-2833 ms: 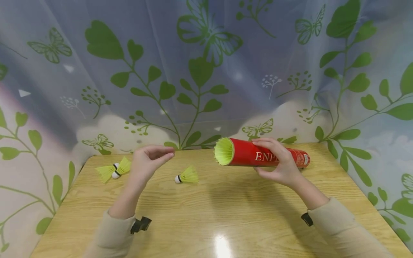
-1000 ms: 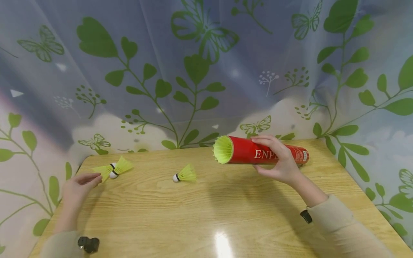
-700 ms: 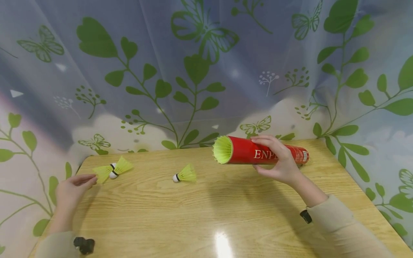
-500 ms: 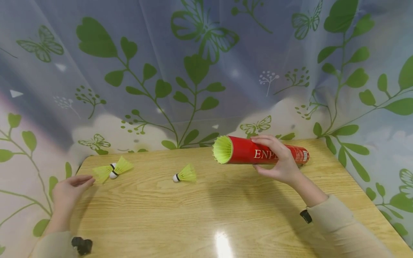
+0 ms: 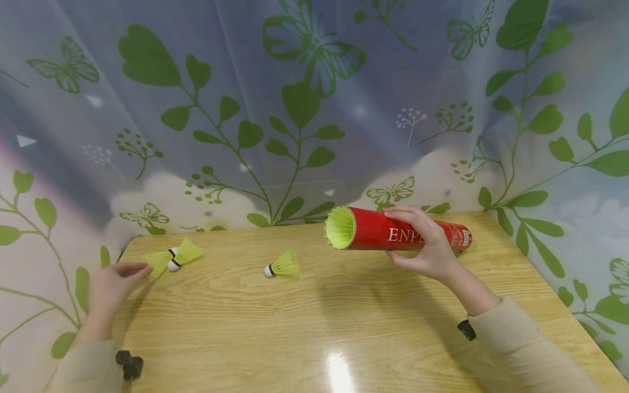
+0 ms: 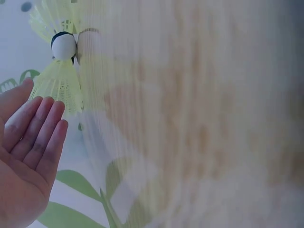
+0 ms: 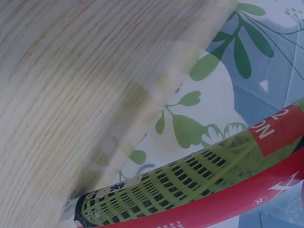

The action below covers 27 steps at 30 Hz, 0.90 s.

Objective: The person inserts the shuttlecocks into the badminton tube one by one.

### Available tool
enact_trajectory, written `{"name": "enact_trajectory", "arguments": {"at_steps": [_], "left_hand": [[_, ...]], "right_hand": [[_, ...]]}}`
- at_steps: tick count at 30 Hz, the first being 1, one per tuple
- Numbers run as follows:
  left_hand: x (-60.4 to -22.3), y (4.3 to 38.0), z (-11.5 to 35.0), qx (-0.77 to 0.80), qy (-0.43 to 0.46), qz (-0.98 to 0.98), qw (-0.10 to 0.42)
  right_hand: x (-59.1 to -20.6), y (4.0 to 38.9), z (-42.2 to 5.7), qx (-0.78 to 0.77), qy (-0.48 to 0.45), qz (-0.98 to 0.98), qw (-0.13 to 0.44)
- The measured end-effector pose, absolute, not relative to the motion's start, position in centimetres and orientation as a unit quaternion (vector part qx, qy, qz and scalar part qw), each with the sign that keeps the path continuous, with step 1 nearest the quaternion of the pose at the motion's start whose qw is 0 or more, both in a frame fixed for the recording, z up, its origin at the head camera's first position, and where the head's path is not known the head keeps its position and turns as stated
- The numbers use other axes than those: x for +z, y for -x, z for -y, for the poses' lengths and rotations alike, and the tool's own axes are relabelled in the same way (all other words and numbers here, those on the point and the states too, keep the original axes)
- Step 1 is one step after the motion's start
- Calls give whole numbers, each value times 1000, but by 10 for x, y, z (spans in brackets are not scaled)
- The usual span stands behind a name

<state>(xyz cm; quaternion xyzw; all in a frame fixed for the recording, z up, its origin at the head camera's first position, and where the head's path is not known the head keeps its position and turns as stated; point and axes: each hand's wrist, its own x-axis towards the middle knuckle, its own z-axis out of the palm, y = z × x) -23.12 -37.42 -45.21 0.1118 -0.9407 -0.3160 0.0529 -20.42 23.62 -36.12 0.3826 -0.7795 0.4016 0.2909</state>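
My right hand (image 5: 429,248) grips a red shuttlecock tube (image 5: 371,229) round its middle, held tilted over the table's right side. A yellow-green shuttlecock skirt (image 5: 340,228) fills its mouth, which faces left. In the right wrist view the tube (image 7: 190,180) shows a see-through strip. At the far left, two yellow shuttlecocks (image 5: 189,252) lie with their white corks together. My left hand (image 5: 110,286) is beside them, its fingertips right at the left skirt. The left wrist view shows straight fingers (image 6: 40,133) and the thumb apart, with nothing held between them.
A third yellow shuttlecock (image 5: 285,265) lies on the wooden table (image 5: 275,333) left of centre, cork to the left. A curtain (image 5: 236,136) printed with leaves and butterflies hangs behind the table and along its sides. Black cameras (image 5: 129,364) sit at both cuffs.
My left hand has gone left and down from near the middle shuttlecock to the pair. Within the last half second it has shifted slightly right. The right hand has kept the tube almost still.
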Motion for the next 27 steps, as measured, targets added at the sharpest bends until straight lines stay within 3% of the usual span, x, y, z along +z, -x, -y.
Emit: {"name": "enact_trajectory", "arguments": {"at_steps": [15, 27], "left_hand": [[-459, 238, 375, -290, -90, 949, 83], [-452, 233, 375, -276, -160, 942, 103]], "right_hand": [[-361, 206, -235, 408, -395, 769, 293], [-367, 210, -239, 405, -392, 771, 297]]}}
